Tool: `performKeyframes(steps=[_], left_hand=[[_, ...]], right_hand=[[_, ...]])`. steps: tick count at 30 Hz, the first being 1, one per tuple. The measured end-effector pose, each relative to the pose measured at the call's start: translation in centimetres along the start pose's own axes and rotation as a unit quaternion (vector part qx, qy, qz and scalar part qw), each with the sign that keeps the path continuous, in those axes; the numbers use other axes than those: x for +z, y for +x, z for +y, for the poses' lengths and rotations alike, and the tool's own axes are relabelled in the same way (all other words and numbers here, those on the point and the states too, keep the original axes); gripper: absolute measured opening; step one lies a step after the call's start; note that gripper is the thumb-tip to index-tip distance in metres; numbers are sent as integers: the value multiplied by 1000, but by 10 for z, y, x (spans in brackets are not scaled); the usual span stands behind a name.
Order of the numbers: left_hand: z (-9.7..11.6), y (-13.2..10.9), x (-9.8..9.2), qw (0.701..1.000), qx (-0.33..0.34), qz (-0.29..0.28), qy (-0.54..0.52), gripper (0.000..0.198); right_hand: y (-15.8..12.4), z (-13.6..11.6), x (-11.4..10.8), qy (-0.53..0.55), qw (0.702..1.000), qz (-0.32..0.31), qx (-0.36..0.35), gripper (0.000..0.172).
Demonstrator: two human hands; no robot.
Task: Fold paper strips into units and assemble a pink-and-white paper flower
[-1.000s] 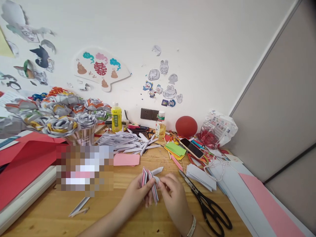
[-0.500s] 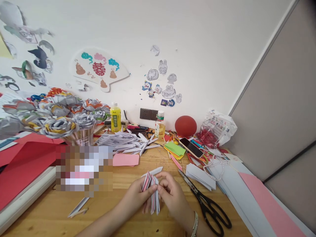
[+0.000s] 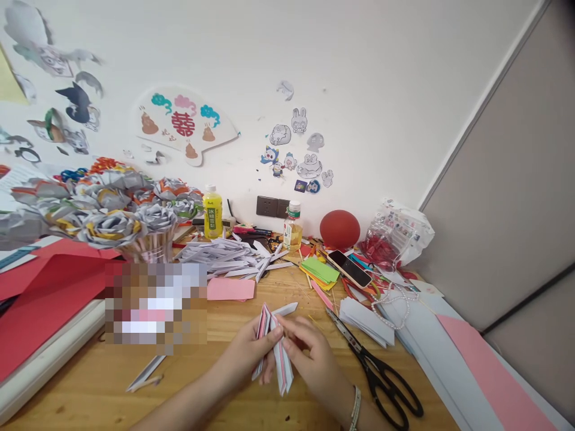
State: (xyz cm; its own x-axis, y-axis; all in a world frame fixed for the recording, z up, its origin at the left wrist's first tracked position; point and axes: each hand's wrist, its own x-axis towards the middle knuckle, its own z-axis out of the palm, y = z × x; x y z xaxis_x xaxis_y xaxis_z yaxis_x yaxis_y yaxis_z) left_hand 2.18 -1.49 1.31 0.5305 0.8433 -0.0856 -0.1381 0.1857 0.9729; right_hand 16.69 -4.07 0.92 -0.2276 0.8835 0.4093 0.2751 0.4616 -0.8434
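Both hands meet low in the middle, above the wooden table (image 3: 233, 383). My left hand (image 3: 247, 353) is closed on folded paper strips (image 3: 282, 368), white with pink edges; its thumb presses across them. The strips part into two groups pointing downward, like an upside-down V. My right hand (image 3: 309, 353) pinches the right-hand group with thumb and fingers. Just behind the fingers lies a white folded strip (image 3: 287, 309). To the right of my right hand are black-handled scissors (image 3: 375, 368), their blades pointing up and left.
A pile of white folded strips (image 3: 220, 257) and pink paper (image 3: 231, 289) lie behind. Right stand white paper slips (image 3: 366, 322), a phone (image 3: 349, 268) and green notes (image 3: 320, 269). Paper flowers (image 3: 112, 227) fill the left; bottles (image 3: 212, 212) and a red ball (image 3: 340, 229) line the wall.
The folded strips have spread from one bunch into two separate groups. My right hand's fingers have shifted on the right group. The whole view has drifted slightly.
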Motion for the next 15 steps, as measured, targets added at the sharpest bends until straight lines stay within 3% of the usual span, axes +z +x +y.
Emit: performKeyframes(steps=[8, 12, 15], left_hand=[[2, -4, 4, 999, -42, 19, -24, 46], [1, -3, 2, 998, -20, 44, -45, 45], [3, -1, -2, 994, 8, 74, -74, 43]], right_hand=[[-2, 7, 7, 29, 1000, 0, 5, 34], [-5, 8, 7, -8, 1000, 29, 5, 41], [-9, 8, 7, -60, 998, -9, -21, 48]])
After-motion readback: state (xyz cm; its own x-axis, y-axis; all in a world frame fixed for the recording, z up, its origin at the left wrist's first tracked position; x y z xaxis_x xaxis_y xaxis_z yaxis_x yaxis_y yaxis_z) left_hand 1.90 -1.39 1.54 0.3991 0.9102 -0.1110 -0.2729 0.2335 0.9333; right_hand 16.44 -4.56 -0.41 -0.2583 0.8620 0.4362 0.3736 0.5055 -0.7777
